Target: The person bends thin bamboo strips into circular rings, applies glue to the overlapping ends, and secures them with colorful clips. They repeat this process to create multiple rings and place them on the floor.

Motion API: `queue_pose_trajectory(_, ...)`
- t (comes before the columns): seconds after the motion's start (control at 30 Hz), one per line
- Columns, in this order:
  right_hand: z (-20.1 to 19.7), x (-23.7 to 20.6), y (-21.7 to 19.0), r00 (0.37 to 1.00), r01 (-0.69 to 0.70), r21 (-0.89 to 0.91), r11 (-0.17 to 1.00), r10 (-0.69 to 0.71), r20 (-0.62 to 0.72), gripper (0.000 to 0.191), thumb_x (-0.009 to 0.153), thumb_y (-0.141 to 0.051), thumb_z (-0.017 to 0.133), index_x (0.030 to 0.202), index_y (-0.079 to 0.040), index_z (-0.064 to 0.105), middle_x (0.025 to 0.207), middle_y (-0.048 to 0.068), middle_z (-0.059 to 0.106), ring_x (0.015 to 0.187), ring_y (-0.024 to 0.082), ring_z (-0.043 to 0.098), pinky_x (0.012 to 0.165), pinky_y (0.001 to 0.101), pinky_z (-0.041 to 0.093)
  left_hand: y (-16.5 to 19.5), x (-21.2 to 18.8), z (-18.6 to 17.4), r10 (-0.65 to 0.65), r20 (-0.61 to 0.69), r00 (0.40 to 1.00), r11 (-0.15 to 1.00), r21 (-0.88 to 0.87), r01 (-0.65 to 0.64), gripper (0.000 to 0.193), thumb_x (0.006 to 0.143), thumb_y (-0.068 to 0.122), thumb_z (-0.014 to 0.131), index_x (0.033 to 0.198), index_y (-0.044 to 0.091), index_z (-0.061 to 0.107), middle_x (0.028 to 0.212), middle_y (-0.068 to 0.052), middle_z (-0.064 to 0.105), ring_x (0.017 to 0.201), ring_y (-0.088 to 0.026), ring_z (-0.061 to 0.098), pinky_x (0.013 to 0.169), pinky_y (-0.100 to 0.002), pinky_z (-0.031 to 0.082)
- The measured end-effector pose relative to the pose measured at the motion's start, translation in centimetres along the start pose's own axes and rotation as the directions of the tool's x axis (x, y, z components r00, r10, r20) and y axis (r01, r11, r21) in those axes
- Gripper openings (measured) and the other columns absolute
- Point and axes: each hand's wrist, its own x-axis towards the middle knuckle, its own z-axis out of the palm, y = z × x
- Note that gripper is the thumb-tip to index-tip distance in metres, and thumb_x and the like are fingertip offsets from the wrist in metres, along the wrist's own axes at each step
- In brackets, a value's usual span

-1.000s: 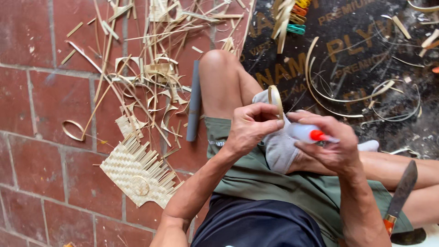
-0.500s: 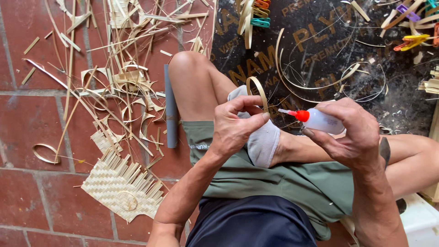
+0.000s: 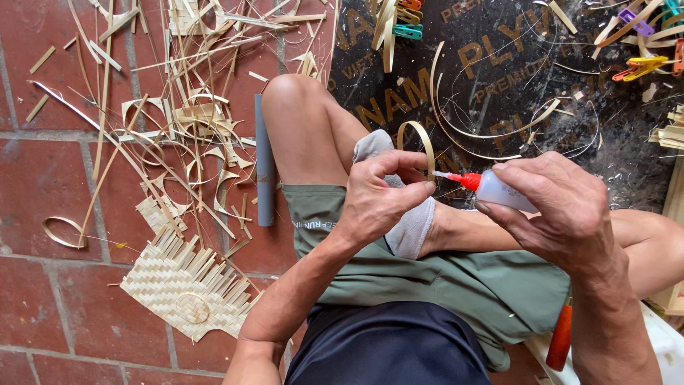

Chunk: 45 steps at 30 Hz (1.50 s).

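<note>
Pinching a thin bamboo ring (image 3: 420,142) between thumb and fingers, our left hand (image 3: 377,196) holds it upright near the centre of the frame, over a grey cloth (image 3: 413,224) on our knee. Our right hand (image 3: 563,207) grips a small glue bottle (image 3: 499,191), its red nozzle touching the ring's lower edge. At lower left a woven mat piece (image 3: 189,285) lies on the red tile floor (image 3: 43,178), with bamboo strips (image 3: 185,121) scattered above it. Beside our thigh lies a grey tube (image 3: 264,164).
</note>
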Motion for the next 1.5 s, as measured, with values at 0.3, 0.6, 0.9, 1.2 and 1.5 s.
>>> queue_pose_trajectory(0.3, -2.1, 2.0, -2.0, 0.995, 0.076, -0.091, 0.993, -0.07, 0.075, 0.04, 0.077, -0.012, 0.086, 0.109, 0.003, 0.067, 0.098, 0.017, 0.071, 0.079, 0.032, 0.067, 0.068, 0.0392, 0.054, 0.6, -0.2, 0.0, 0.039, 0.037, 0.999, 0.997, 0.061, -0.041, 0.031, 0.084, 0.008, 0.079, 0.113, -0.001, 0.074, 0.09, -0.005, 0.073, 0.083, -0.008, 0.068, 0.076, -0.024, 0.055)
queue_pose_trajectory(0.6, -2.9, 2.5, -2.6, 0.991, 0.093, -0.148, 0.985, -0.077, 0.11, 0.04, 0.074, -0.011, 0.085, 0.107, 0.004, 0.067, 0.096, 0.018, 0.072, 0.076, 0.032, 0.067, 0.065, 0.0388, 0.054, 0.6, -0.1, 0.2, -0.009, 0.062, 0.998, 1.0, 0.017, 0.008, 0.03, 0.084, 0.009, 0.079, 0.112, -0.001, 0.075, 0.087, -0.002, 0.074, 0.081, -0.005, 0.066, 0.074, -0.023, 0.054)
queue_pose_trajectory(0.9, -3.0, 2.3, -2.7, 0.99, 0.098, -0.176, 0.979, -0.079, 0.115, 0.04, 0.073, -0.011, 0.085, 0.107, 0.002, 0.068, 0.097, 0.016, 0.073, 0.077, 0.03, 0.068, 0.065, 0.0383, 0.054, -0.1, -0.1, 0.3, -0.032, 0.084, 0.996, 0.998, -0.054, 0.037, 0.029, 0.084, 0.007, 0.08, 0.111, -0.001, 0.075, 0.088, -0.002, 0.074, 0.081, -0.004, 0.066, 0.075, -0.022, 0.055)
queue_pose_trajectory(1.2, -2.7, 1.9, -1.4, 0.995, 0.079, -0.061, 0.995, -0.074, 0.071, 0.042, 0.074, -0.014, 0.087, 0.106, 0.004, 0.068, 0.096, 0.019, 0.072, 0.079, 0.031, 0.069, 0.067, 0.0382, 0.055, -1.3, 0.4, 0.2, -0.147, 0.205, 0.968, 0.88, -0.419, 0.223, 0.03, 0.084, -0.003, 0.08, 0.112, -0.003, 0.071, 0.088, -0.006, 0.072, 0.079, -0.012, 0.069, 0.075, -0.028, 0.058)
queue_pose_trajectory(1.5, -1.5, -1.4, 1.6, 0.987, -0.136, 0.208, 0.969, 0.15, -0.054, 0.047, 0.078, -0.014, 0.087, 0.114, 0.006, 0.065, 0.102, 0.018, 0.07, 0.087, 0.024, 0.069, 0.069, 0.0319, 0.055, -1.8, 0.8, 0.4, -0.136, 0.23, 0.964, 0.847, -0.478, 0.234, 0.029, 0.085, -0.007, 0.079, 0.113, -0.004, 0.071, 0.09, -0.006, 0.072, 0.081, -0.012, 0.069, 0.077, -0.028, 0.058)
